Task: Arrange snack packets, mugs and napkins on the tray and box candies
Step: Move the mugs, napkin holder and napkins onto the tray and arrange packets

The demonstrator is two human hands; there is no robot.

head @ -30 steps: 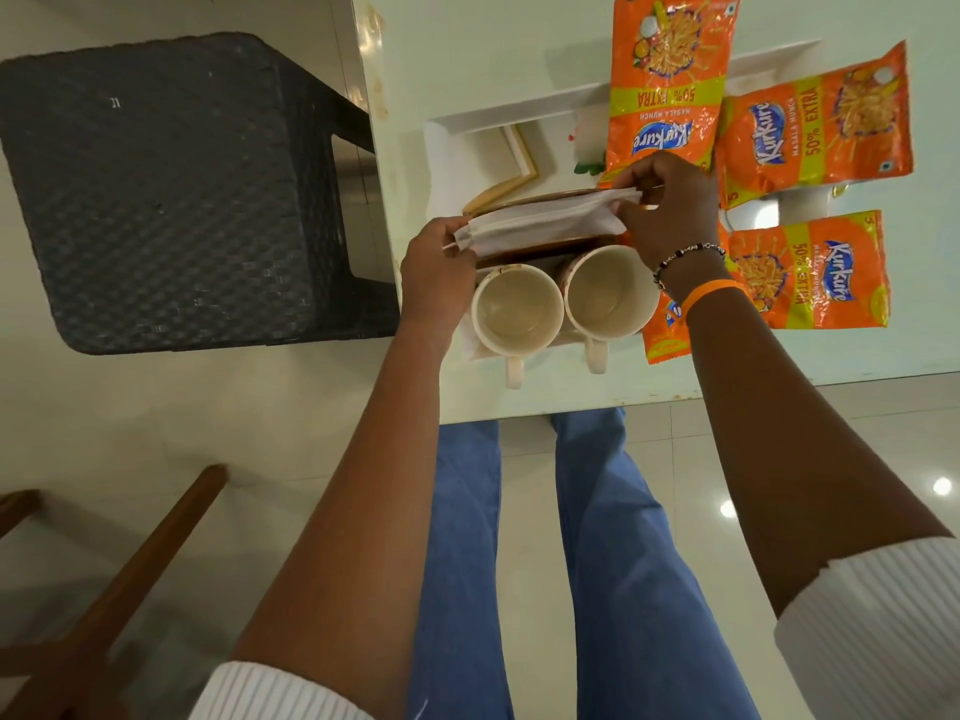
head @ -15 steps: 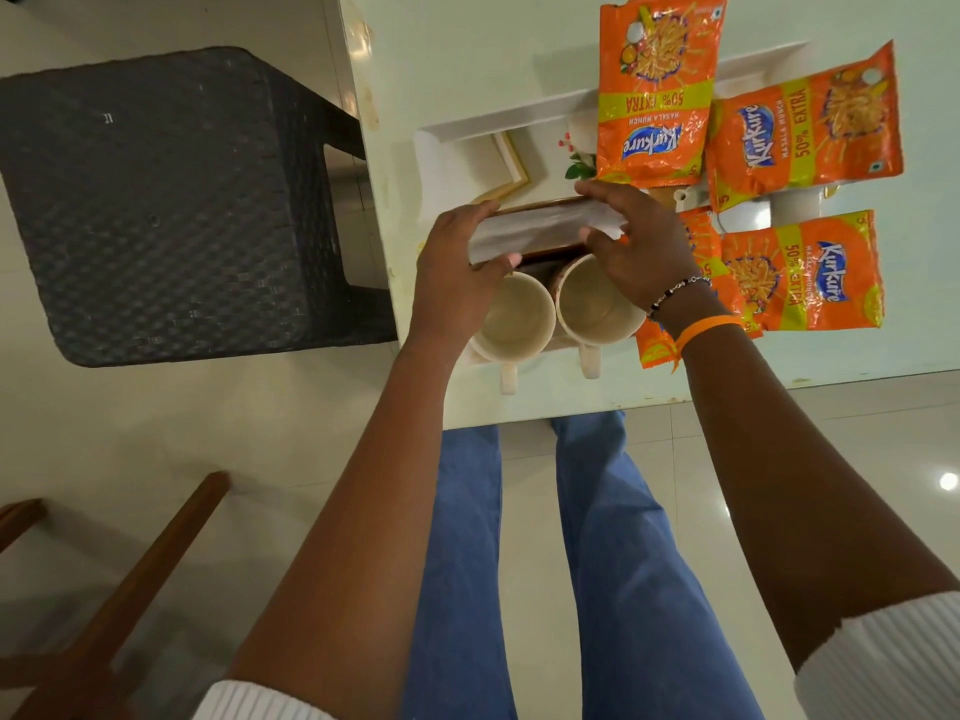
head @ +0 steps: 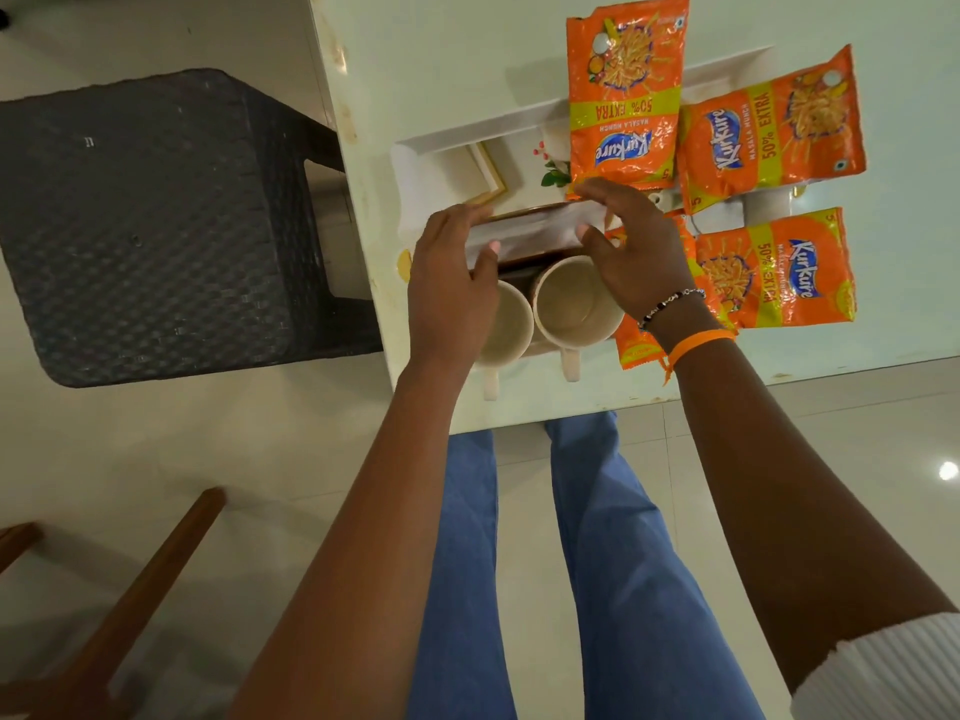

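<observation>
Head view: a folded napkin stack is pinched at each end, by the left hand and the right hand, so that it is kept square above the tray, just beyond two mugs. Four packets are laid to the right.

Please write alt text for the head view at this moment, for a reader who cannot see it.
Seen from above, the left hand and right hand hold a white napkin stack by its ends, over a tray on a pale table. Two empty mugs sit just in front, and orange snack packets lie to the right.
</observation>
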